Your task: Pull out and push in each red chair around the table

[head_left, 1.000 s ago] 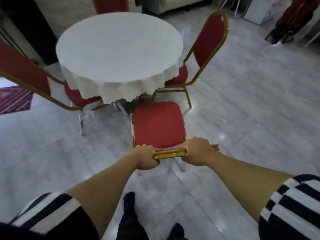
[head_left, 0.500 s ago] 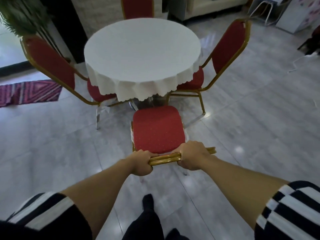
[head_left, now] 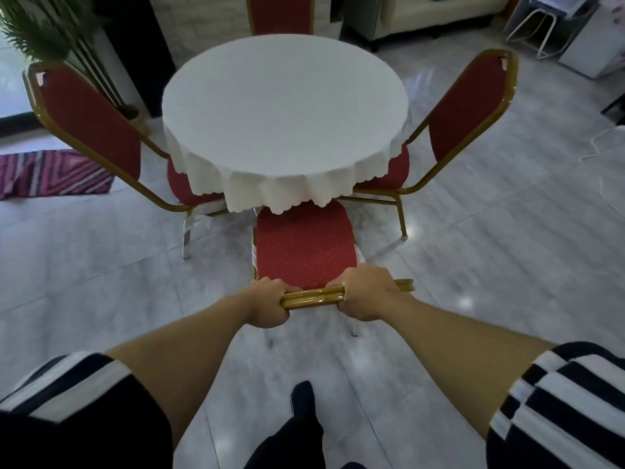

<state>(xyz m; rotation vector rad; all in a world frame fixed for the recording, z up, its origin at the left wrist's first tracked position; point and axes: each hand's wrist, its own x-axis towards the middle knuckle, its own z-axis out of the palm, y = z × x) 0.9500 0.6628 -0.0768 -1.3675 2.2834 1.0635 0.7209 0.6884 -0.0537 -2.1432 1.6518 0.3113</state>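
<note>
A round table with a white cloth stands ahead of me. The near red chair has a gold frame, and the front of its seat lies just under the cloth's hem. My left hand and my right hand both grip the gold top rail of its back. A left red chair, a right red chair and a far red chair are tucked around the table.
A striped purple rug lies on the grey tiled floor at the left. A potted plant stands behind the left chair. A white stool frame and a white box are at the back right. My dark shoe is behind the chair.
The near chair has slid forward toward the table, its seat front now reaching under the cloth's hem. Both hands stayed on the top rail. I have stepped forward with it.
</note>
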